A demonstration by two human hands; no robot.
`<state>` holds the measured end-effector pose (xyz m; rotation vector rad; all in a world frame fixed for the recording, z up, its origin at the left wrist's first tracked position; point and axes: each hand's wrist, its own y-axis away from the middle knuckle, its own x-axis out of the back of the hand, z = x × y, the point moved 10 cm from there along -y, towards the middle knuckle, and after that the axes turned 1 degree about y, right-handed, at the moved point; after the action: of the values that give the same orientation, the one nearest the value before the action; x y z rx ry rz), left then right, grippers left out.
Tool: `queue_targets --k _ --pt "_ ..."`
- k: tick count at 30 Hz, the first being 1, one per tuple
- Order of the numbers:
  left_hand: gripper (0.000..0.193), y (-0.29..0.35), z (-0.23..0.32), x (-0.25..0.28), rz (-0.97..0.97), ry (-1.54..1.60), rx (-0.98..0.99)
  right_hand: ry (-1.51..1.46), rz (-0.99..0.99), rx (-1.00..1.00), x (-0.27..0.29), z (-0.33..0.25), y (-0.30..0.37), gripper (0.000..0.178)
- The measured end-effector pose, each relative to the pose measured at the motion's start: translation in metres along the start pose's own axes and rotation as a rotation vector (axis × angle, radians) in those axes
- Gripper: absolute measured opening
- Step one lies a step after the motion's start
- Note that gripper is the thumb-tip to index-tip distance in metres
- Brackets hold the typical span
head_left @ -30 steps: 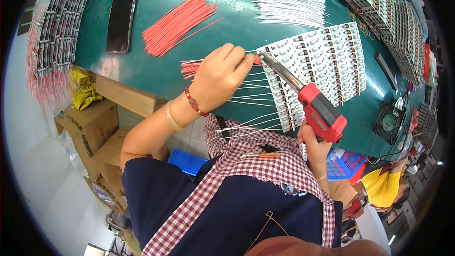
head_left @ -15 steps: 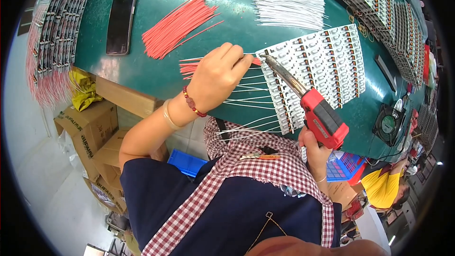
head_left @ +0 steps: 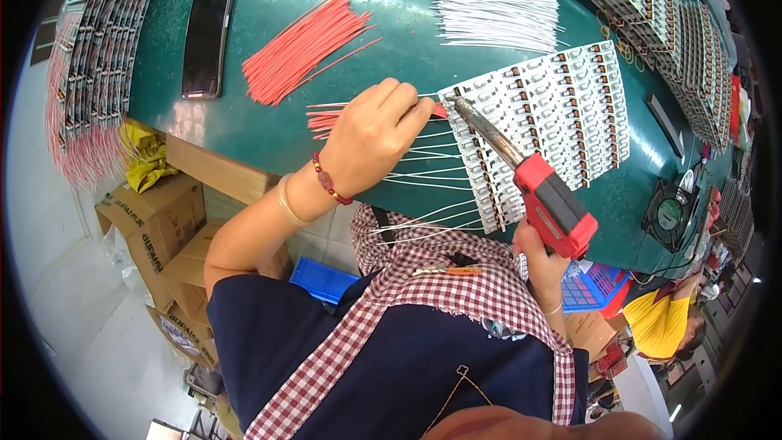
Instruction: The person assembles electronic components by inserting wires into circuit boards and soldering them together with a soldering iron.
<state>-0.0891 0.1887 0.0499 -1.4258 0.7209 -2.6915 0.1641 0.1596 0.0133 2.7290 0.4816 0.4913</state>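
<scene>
My left hand (head_left: 381, 129) is closed around a small bunch of red wires (head_left: 324, 119), its fingertips pinched at the left edge of a white circuit board panel (head_left: 542, 118). White wires (head_left: 432, 173) stick out from that same edge, below my hand. In my right hand (head_left: 539, 257) is a red and black soldering gun (head_left: 554, 204). Its metal tip rests at or just above the panel's upper left corner, close to my left fingertips. Whether tip and board touch is too small to tell.
On the green table (head_left: 269, 134) lie a pile of red wires (head_left: 308, 49), a pile of white wires (head_left: 493, 0) and a phone (head_left: 208, 39). Stacked boards stand at left (head_left: 106, 41) and right (head_left: 652, 16). A small black fan (head_left: 669, 212) is at right; cardboard boxes (head_left: 155, 224) stand lower left.
Almost nothing differs. Both hands and the soldering gun keep nearly the same place, with only a very slight shift of the gun.
</scene>
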Motion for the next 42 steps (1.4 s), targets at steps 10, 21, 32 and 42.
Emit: queue_targets --k 10,21,32,42 --pt "0.024 -0.002 0.001 -0.001 -0.003 -0.022 0.002 0.001 -0.008 -0.027 0.001 0.006 0.001 0.022" --pt "0.022 -0.003 0.001 -0.002 -0.027 -0.040 0.012 -0.217 0.065 0.112 -0.004 -0.028 -0.004 0.056" --pt "0.023 -0.004 0.004 -0.002 -0.029 -0.106 0.002 -0.309 0.092 0.058 0.011 -0.016 0.005 0.073" --pt "0.026 -0.003 0.016 0.012 0.045 -0.184 -0.019 -0.365 0.027 -0.059 0.001 0.005 0.012 0.069"
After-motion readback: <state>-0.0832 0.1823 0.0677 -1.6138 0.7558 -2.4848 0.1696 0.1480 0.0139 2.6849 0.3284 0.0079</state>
